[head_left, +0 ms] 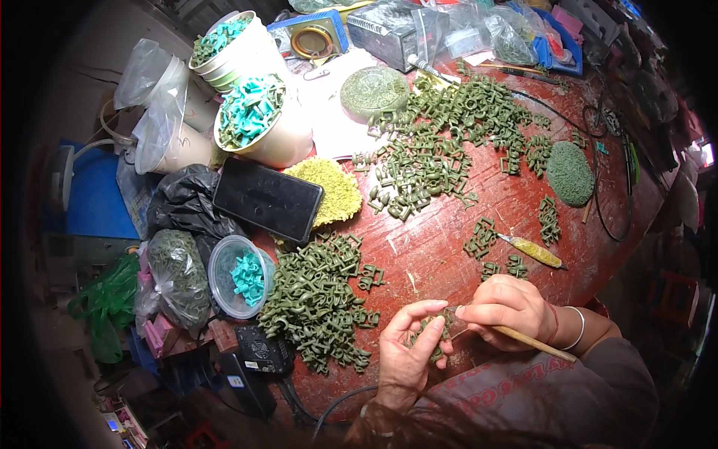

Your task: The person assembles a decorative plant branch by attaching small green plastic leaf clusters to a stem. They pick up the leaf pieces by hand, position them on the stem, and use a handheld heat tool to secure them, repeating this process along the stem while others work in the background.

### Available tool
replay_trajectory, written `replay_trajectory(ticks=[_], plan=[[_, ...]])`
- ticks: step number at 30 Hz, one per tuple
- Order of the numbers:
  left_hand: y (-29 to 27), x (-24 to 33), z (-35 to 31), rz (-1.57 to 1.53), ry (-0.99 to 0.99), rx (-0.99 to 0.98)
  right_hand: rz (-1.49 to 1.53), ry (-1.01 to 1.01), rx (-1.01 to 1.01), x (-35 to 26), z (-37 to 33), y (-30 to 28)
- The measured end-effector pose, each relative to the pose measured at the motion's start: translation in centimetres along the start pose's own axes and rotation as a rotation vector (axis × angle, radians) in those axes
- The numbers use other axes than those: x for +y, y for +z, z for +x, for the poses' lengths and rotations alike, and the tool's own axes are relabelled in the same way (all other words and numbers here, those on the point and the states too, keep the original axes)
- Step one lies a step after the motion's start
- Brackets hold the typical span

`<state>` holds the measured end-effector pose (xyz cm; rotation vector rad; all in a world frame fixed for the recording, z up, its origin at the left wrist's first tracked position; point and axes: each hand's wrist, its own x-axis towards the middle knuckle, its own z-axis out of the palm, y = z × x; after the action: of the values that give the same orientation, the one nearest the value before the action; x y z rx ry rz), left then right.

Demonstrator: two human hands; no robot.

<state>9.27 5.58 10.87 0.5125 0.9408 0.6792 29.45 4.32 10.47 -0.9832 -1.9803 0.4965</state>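
My left hand pinches a small green wax-like piece between thumb and fingers, close to the table's near edge. Closed around a tool with a slim wooden handle, my right hand brings the tool's tip up against or very near that piece; the exact contact is too small to make out. Left of my hands lies a heap of similar green pieces. A larger spread of them covers the table farther off. Just beyond my right hand rests a yellow-handled tool beside a few loose pieces.
A black phone leans on a yellow sponge. Nearby stand a clear tub of turquoise pieces and white buckets. Green round pads and a black cable lie on the red table.
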Motion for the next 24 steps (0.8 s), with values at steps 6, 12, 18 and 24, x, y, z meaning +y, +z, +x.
replay_trajectory(ticks=[6, 12, 18, 24], plan=[[0.24, 0.06, -0.06, 0.121, 0.016, 0.017, 0.027, -0.008, 0.008, 0.04, -0.17, -0.12], [0.18, 0.18, -0.1, 0.1, 0.02, -0.009, 0.151, 0.099, 0.041, -0.17, 0.04, -0.43], [0.04, 0.35, 0.0, 0.031, -0.033, -0.027, 0.18, 0.166, 0.034, -0.16, -0.19, -0.53], [-0.05, 0.31, 0.05, -0.004, -0.049, -0.027, 0.187, 0.171, 0.026, -0.13, -0.08, -0.5]])
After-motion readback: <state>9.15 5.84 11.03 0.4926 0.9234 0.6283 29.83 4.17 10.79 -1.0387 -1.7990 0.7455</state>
